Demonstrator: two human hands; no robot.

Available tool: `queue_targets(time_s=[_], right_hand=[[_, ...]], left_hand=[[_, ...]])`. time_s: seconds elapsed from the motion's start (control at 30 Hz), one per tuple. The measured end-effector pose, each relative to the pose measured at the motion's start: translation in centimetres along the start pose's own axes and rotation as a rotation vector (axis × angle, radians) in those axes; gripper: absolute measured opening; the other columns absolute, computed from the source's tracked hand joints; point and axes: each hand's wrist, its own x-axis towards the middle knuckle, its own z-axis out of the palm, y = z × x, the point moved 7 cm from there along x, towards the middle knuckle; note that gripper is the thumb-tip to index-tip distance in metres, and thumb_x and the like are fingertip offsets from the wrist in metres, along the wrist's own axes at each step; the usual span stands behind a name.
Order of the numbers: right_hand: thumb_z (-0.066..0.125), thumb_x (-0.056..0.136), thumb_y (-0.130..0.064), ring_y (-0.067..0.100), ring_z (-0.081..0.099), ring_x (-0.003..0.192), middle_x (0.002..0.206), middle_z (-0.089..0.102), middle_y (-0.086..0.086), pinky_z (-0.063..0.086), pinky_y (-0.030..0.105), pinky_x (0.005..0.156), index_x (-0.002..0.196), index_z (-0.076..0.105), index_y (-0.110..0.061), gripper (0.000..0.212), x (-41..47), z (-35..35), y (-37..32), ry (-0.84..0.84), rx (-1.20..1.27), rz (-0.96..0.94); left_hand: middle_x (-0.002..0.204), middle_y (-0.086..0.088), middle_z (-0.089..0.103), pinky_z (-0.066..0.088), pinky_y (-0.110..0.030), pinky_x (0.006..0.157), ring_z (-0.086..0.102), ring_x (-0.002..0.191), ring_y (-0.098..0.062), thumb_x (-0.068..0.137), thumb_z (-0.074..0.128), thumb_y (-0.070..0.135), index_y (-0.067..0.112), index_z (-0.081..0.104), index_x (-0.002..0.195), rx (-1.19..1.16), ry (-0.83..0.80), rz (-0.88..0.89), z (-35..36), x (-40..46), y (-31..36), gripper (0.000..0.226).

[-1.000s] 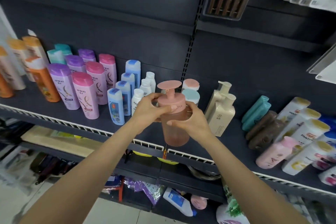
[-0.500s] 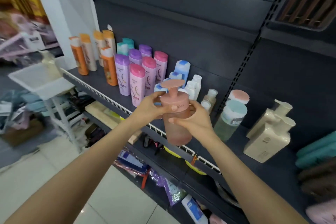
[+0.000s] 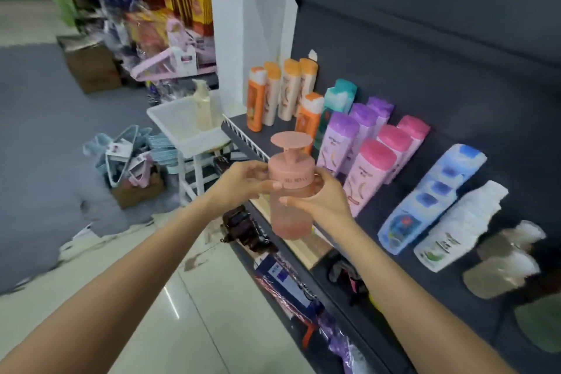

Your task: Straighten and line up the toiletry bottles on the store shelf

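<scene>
Swinging further left since the earlier frames, the view is now taking in the shop floor and the left end of the dark shelf (image 3: 373, 223), while the beige pump bottles and the round-capped jars on the right are no longer showing. Both hands are still holding the pink pump bottle (image 3: 290, 191) upright in the air, off the shelf, in front of its near white rail (image 3: 247, 141).

The left hand (image 3: 243, 181) is gripping the bottle's collar from the left, thumb lying across the front. The right hand (image 3: 318, 196) is curling round it from the right, thumb pressing on the frosted body just under the collar.

Behind the bottle, rows of bottles are standing on the shelf: orange-capped bottles (image 3: 280, 94) at the far left end, then teal-capped bottles (image 3: 340, 97), purple-capped bottles (image 3: 358, 127) and pink-capped bottles (image 3: 385, 158). Further right, blue-capped bottles (image 3: 431, 197) and white bottles (image 3: 461, 225) are blurring together in rows; beyond them the shapes are too smeared to tell.

Left of the shelf, a white tray (image 3: 182, 127) is sitting on a stool, with a cream pump bottle (image 3: 202, 106) standing in it. On the floor beyond, a box of hangers (image 3: 130, 158) is resting.
</scene>
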Motion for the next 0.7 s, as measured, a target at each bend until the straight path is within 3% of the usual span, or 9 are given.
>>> queue_targets(time_s=[0.1, 0.2, 0.33, 0.47, 0.53, 0.7], right_hand=[[0.091, 0.048, -0.030, 0.013, 0.061, 0.105, 0.117, 0.065, -0.003, 0.052, 0.037, 0.090, 0.123, 0.054, -0.019, 0.084, 3.9, 5.6, -2.0, -0.034, -0.020, -0.006], [0.091, 0.049, -0.030, 0.017, 0.060, 0.109, 0.120, 0.063, -0.001, 0.052, 0.042, 0.090, 0.126, 0.053, -0.017, 0.086, 7.6, 10.6, -3.8, -0.057, -0.023, -0.005], [0.091, 0.052, -0.026, 0.012, 0.060, 0.102, 0.107, 0.062, -0.009, 0.052, 0.034, 0.087, 0.122, 0.054, -0.019, 0.079, 12.7, 16.3, -5.7, -0.115, -0.007, 0.004], [0.090, 0.052, -0.033, 0.009, 0.059, 0.099, 0.105, 0.060, -0.012, 0.048, 0.026, 0.081, 0.123, 0.052, -0.021, 0.081, 18.7, 21.7, -7.3, -0.173, -0.057, 0.011], [0.090, 0.053, -0.033, 0.007, 0.058, 0.097, 0.108, 0.062, -0.009, 0.045, 0.023, 0.077, 0.123, 0.052, -0.021, 0.080, 21.9, 24.1, -8.0, -0.180, -0.056, 0.002], [0.088, 0.058, -0.033, 0.010, 0.057, 0.095, 0.105, 0.059, -0.009, 0.043, 0.023, 0.073, 0.121, 0.050, -0.020, 0.074, 30.3, 29.4, -9.3, -0.215, -0.091, -0.013]], left_hand=[[0.080, 0.004, 0.070, 0.050, -0.023, 0.069, 0.063, 0.073, -0.004, 0.083, 0.069, 0.016, 0.020, 0.064, 0.095, -0.027, 0.019, 0.009, -5.8, 1.5, -1.4, 0.014], [0.071, 0.010, 0.069, 0.048, -0.015, 0.060, 0.061, 0.064, 0.002, 0.085, 0.065, 0.009, 0.012, 0.064, 0.101, -0.056, 0.035, -0.016, -11.0, 3.4, -3.3, 0.016], [0.094, -0.010, 0.068, 0.050, -0.034, 0.074, 0.059, 0.080, -0.014, 0.086, 0.067, 0.017, 0.017, 0.063, 0.096, -0.025, 0.073, -0.085, -17.5, 6.8, -6.3, 0.011], [0.097, -0.001, 0.071, 0.052, -0.042, 0.087, 0.067, 0.087, -0.018, 0.073, 0.076, 0.039, 0.015, 0.062, 0.103, -0.042, 0.130, -0.144, -23.2, 10.9, -9.0, 0.041], [0.099, -0.001, 0.072, 0.052, -0.044, 0.088, 0.068, 0.092, -0.020, 0.066, 0.076, 0.047, 0.015, 0.062, 0.106, -0.040, 0.144, -0.153, -26.1, 13.5, -10.3, 0.052], [0.107, -0.002, 0.068, 0.052, -0.035, 0.083, 0.065, 0.097, -0.017, 0.080, 0.071, 0.033, 0.013, 0.058, 0.114, -0.060, 0.197, -0.178, -32.3, 20.7, -13.5, 0.041]])
